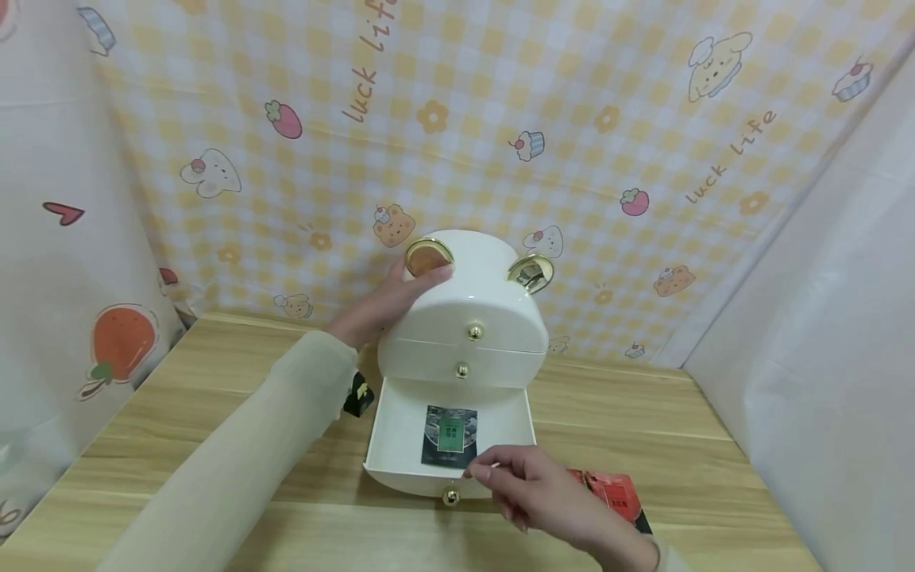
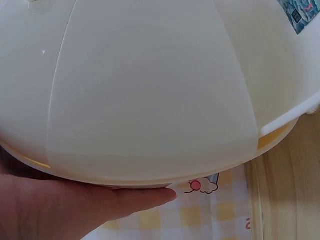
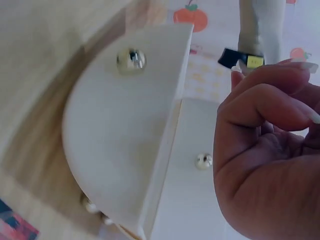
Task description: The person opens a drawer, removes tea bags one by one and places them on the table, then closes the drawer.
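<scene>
A white bear-shaped drawer box (image 1: pixel 465 318) with gold ears and round gold knobs stands against the backdrop. Its bottom drawer (image 1: pixel 400 445) is pulled out, and a dark packet with a green label (image 1: pixel 450 437) lies inside. My left hand (image 1: pixel 400 298) rests on the box's upper left side, thumb by the gold ear; in the left wrist view one straight digit (image 2: pixel 140 199) lies along the box's edge. Over the drawer's front right rim is my right hand (image 1: pixel 529 488), fingers loosely curled, thumb near the index fingertip. Nothing shows between those fingers (image 3: pixel 270 100) in the right wrist view.
Red packets (image 1: pixel 615 496) lie on the wooden table (image 1: pixel 600 421) right of the drawer, partly behind my right hand. A small black item with a yellow patch (image 1: pixel 359 395) sits left of the drawer, by my left sleeve. A patterned cloth (image 1: pixel 457 159) hangs behind.
</scene>
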Action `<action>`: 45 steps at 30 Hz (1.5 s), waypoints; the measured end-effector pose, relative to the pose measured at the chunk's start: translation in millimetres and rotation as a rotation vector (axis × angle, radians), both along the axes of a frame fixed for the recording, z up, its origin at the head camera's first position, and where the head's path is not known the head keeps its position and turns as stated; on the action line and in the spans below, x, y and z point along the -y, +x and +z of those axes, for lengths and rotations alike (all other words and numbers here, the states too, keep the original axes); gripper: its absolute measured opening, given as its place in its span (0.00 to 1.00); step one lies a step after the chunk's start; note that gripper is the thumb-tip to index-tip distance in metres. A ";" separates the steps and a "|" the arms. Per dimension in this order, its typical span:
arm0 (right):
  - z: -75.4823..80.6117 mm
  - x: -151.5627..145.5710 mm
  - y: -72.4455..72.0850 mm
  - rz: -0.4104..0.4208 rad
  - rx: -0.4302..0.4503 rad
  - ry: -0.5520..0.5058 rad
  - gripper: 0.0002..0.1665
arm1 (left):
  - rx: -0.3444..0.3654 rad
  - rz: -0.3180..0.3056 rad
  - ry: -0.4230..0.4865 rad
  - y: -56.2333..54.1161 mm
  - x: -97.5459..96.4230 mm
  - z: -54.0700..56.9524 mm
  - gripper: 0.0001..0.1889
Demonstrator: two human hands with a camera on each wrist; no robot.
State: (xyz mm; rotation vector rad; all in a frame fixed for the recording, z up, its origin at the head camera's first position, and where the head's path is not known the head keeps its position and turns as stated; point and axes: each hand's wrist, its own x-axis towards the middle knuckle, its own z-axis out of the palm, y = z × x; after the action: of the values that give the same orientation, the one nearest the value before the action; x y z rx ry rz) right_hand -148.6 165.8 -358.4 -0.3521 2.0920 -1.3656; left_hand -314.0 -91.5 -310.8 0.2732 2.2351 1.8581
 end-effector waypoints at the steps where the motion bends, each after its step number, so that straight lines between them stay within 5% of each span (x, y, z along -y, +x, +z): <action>1: 2.0 -0.2 -3.4 0.005 -0.015 0.005 0.23 | -0.006 0.005 -0.002 -0.7 -0.5 -0.3 0.44; 8: 2.7 -1.1 -32.4 0.022 -0.097 0.057 0.22 | -0.046 0.017 -0.009 -7.3 -0.7 -4.6 0.41; 14: -10.2 -0.2 -53.1 0.015 -0.144 0.120 0.22 | -0.009 0.003 0.000 -15.0 0.3 -12.0 0.42; 21: -27.4 6.7 -69.5 0.013 -0.297 0.258 0.16 | -0.013 0.006 0.003 -18.2 -0.3 -15.7 0.43; 29: -42.2 13.8 -81.8 0.029 -0.420 0.382 0.17 | -0.037 -0.002 0.015 -25.4 -0.3 -20.8 0.39; 37: -42.4 21.3 -87.8 0.051 -0.437 0.447 0.26 | -0.008 0.017 0.000 -24.1 0.6 -20.7 0.45; 45: -51.3 26.4 -92.4 0.017 -0.426 0.510 0.28 | -0.021 -0.009 0.026 -26.1 0.2 -22.4 0.40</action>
State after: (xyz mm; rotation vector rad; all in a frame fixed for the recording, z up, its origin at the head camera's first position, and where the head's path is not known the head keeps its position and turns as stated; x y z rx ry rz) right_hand -241.0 139.4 -409.7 -0.4681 2.6801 -0.7403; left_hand -340.2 -91.7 -333.2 0.3087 2.2210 1.8900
